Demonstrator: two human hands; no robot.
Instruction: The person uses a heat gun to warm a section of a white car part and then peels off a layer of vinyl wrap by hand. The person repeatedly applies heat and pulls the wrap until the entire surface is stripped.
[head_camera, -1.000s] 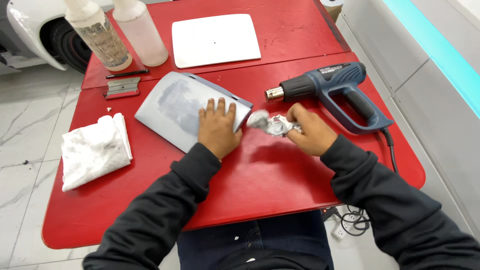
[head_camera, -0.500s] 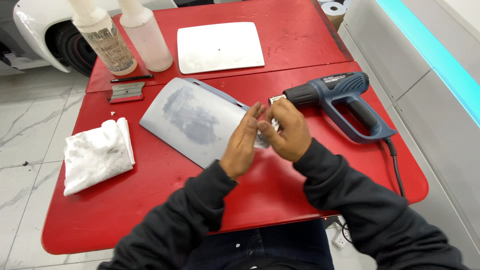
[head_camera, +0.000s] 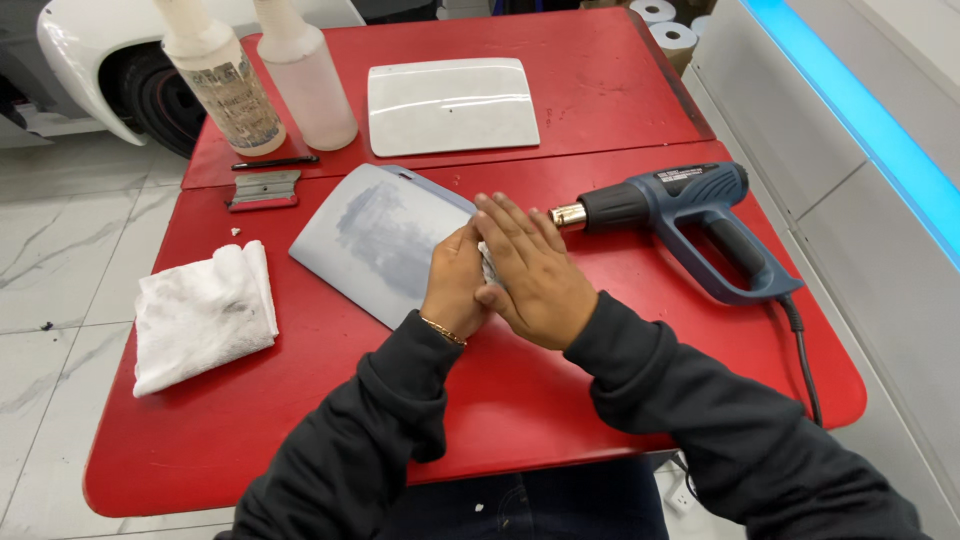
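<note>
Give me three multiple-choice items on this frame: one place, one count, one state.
1. Where does the heat gun lie?
A. on the white cloth
B. on the red table, right of the hands
C. on the floor

2. How many spray bottles stand at the table's far edge?
A. two
B. one
C. four

3. How are the hands?
A. far apart
B. both on the heat gun
C. pressed together over a small crumpled piece

B: it rests on the red table beside the right hand.
A: one labelled bottle, one plain bottle.
C: the left hand meets the right, something pale between them.
</note>
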